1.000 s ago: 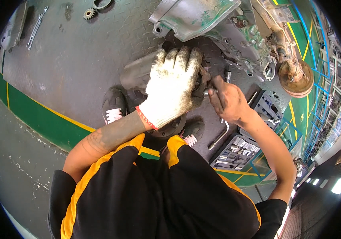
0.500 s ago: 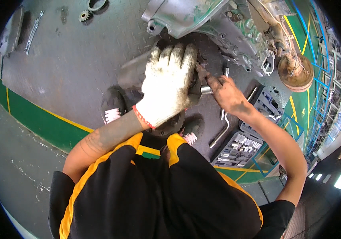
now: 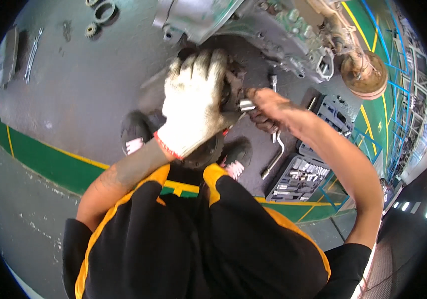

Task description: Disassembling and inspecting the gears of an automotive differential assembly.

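Note:
My left hand (image 3: pixel 189 109), in a white knitted glove with a red cuff, lies over a dark, greasy metal assembly (image 3: pixel 233 79), its fingers bent over the far side. Most of that assembly is hidden beneath the glove; a round toothed part (image 3: pixel 204 153) shows below, between my shoes. My bare right hand (image 3: pixel 272 108), smudged with grease, has its fingers closed round a chrome socket (image 3: pixel 247 105). The socket points at the assembly's right side; whether it sits on a fastener I cannot tell.
Right of my feet lie a cranked speed handle (image 3: pixel 276 160) and an open socket case (image 3: pixel 300 178). A large aluminium housing (image 3: pixel 278 37) stands ahead, beside an axle with a rusty drum (image 3: pixel 364 74). Combination wrenches (image 3: pixel 33 56), a small gear (image 3: pixel 91 31) and a ring (image 3: pixel 105 12) lie far left.
My right hand has turned over the socket, with its lower fingers now showing curled beneath. Both hands and the surroundings sit slightly further left in the view.

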Motion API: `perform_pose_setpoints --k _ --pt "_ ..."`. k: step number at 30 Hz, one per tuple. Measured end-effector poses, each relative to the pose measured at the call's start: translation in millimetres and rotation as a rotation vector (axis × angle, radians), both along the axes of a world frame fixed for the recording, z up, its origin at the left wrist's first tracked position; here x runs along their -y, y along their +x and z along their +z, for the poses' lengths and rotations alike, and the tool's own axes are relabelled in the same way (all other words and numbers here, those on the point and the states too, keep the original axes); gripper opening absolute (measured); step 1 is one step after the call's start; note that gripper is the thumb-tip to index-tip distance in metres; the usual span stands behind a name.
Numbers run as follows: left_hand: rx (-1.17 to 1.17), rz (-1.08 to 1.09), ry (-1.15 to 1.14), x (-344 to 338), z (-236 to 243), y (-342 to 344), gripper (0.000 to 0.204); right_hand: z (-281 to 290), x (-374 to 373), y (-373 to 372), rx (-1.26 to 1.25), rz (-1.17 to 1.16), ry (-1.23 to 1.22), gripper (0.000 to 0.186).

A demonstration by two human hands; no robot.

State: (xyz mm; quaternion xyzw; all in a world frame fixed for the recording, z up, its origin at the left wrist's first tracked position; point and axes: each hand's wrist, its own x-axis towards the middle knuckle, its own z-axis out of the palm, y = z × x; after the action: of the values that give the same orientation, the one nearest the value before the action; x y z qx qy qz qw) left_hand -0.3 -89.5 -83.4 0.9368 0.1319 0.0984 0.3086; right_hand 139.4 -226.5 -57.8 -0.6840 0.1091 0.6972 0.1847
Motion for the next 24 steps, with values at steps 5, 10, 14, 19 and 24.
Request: perform_pose_setpoints --k 5,10,14,19,24 --pt "-0.025 -0.023 -0.019 4.3 -4.4 3.4 0.113 -44.1 48.9 -5.1 1.058 0.849 1.002 0.013" --pt "0.002 -0.036 -0.008 -3.2 0.9 2.5 0.111 -16.3 36.5 -10.1 0.992 0.678 1.09 0.017" --pt "0.005 -0.076 -0.007 -3.8 0.9 5.3 0.111 5.3 35.2 -24.2 0.739 0.252 0.846 0.023" --pt "0.013 -0.077 -0.015 -0.9 1.0 4.1 0.112 -16.7 44.4 -11.3 1.095 0.749 0.938 0.027" --pt "-0.059 -0.086 -0.017 1.2 9.3 10.3 0.108 -22.2 44.6 -27.8 1.232 0.754 0.657 0.032"
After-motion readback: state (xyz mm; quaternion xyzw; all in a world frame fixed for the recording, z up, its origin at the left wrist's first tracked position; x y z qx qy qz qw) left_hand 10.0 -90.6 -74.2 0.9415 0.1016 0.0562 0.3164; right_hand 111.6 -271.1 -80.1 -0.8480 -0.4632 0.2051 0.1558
